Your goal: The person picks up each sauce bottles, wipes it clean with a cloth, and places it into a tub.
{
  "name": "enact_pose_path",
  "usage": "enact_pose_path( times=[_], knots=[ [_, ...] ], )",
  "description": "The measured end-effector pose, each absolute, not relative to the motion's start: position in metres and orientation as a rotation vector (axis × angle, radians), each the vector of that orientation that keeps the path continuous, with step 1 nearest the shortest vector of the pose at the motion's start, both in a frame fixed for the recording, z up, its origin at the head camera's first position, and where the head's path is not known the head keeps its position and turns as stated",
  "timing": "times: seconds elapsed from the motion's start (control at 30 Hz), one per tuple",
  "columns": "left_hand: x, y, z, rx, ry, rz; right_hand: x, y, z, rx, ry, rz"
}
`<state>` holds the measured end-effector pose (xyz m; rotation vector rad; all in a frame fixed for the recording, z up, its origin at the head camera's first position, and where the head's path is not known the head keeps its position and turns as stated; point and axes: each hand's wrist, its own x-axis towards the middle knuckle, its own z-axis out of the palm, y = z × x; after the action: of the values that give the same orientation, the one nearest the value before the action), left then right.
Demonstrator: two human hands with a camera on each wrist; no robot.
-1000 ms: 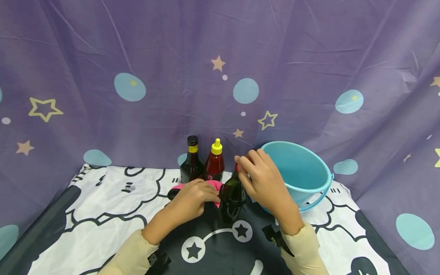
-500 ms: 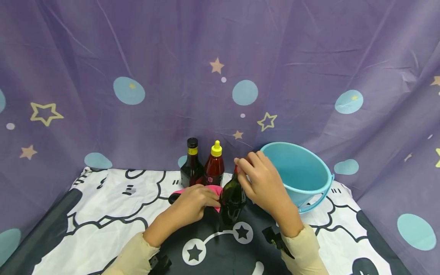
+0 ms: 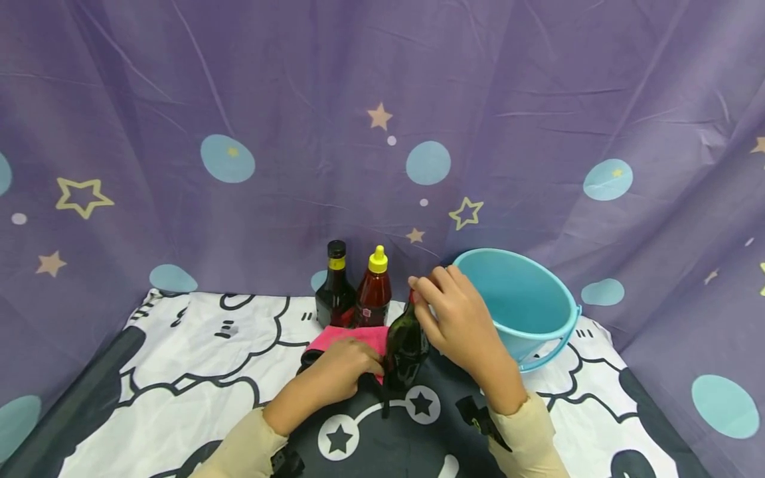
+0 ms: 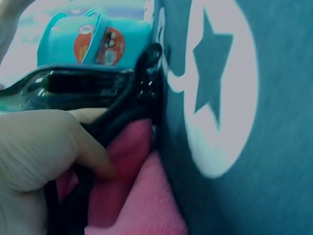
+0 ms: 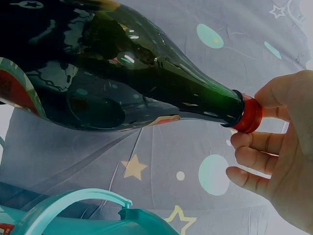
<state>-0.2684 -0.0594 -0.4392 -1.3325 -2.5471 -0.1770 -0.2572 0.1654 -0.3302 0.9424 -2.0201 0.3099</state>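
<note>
A dark green glass bottle with a red cap stands upright on the patterned cloth cover. My right hand pinches the cap between thumb and fingers, while its other fingers are apart from the glass in the right wrist view. Low on the bottle's left side, my left hand grips a pink cloth with black edging. In the left wrist view, that pink cloth is bunched under the fingers, and its black loop lies against the lower part of the bottle.
Behind the pink cloth stand a dark sauce bottle with a black cap and a red sauce bottle with a yellow tip. A light blue bucket with a handle is just right of my right hand. A purple curtain hangs behind.
My left hand has come lower and nearer to me along the bottle, and more of the pink cloth shows behind it. My right hand stays at the cap.
</note>
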Motion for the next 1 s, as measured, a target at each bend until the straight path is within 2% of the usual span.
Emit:
enact_pose_path(
  times=[0.37,0.83,1.0],
  knots=[
    [-0.265,-0.063,-0.426,-1.265,-2.499,-0.214,-0.256,0.166,-0.333,0.931,-2.052,0.321],
    [-0.264,-0.076,-0.397,-0.765,-2.042,-0.671,-0.254,0.167,-0.333,0.918,-2.065,0.325],
    [-0.259,-0.067,-0.389,-0.710,-1.715,-0.831,-0.254,0.166,-0.332,0.920,-2.061,0.332]
  ],
)
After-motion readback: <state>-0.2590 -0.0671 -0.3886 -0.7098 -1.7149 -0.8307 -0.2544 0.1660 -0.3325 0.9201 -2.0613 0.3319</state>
